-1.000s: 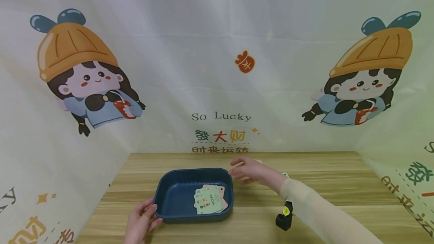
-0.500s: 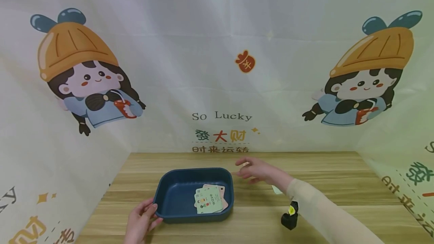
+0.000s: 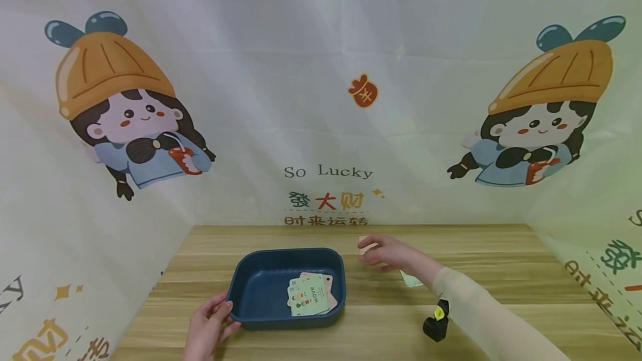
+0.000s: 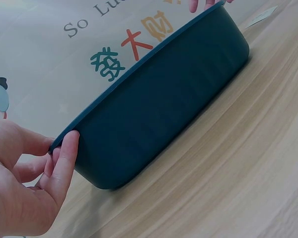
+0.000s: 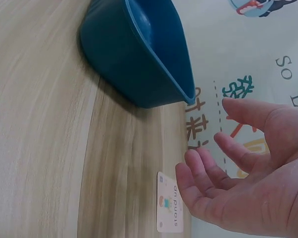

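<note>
A dark blue rectangular basin (image 3: 281,324) sits on the wood-grain table. My left hand (image 3: 208,325) grips its near left corner, thumb and fingers pinching the rim (image 4: 102,94). Inside, at the right end, lie several overlapping cards (image 3: 310,294), a green one marked "wave" on top and pink ones under it. Right of the basin my right hand (image 3: 391,252) hovers with loosely bent fingers and nothing in them. Partly hidden behind it is a pink card (image 3: 364,242), which reads "stand up" in the right wrist view. A pale green card (image 3: 411,279) shows below the right forearm.
A black wrist camera with a yellow sticker (image 3: 435,322) hangs below the right sleeve. Behind the table (image 3: 476,244) rises a white cloth backdrop (image 3: 426,127) printed with cartoon figures and lettering, which also closes in both sides.
My right hand has drawn away from the basin's far right corner, moving right, and the pink card now shows beside its fingers. The left hand and basin stay put.
</note>
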`<state>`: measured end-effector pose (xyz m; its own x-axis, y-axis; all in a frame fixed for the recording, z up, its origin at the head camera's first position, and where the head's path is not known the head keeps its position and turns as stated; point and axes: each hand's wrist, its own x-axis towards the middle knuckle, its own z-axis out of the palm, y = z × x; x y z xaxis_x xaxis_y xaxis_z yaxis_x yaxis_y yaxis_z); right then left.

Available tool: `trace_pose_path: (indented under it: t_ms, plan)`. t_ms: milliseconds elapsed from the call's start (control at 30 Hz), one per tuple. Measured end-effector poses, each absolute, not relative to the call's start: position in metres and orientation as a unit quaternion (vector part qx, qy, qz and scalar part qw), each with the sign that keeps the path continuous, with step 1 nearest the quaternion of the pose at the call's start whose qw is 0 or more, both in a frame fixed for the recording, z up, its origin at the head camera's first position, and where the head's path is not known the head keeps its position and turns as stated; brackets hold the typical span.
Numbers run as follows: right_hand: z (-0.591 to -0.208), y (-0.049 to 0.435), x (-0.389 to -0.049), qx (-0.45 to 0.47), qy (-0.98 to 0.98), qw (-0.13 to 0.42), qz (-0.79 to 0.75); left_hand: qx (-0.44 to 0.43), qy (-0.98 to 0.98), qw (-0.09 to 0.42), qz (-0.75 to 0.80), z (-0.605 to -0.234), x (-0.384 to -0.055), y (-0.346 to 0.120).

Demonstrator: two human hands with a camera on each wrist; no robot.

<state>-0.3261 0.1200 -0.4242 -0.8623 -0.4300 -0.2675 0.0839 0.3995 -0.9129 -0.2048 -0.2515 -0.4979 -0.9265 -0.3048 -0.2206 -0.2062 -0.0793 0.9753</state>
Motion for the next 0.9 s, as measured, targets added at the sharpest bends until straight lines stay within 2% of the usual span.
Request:
trace_pose_path:
  t_ms: [900]
  plan:
    - [-0.426,0.151,-0.329,-0.05,0.848,0.213,-0.482,0.19,-0.673,0.032,-0.714,-0.497,-0.205,-0.251]
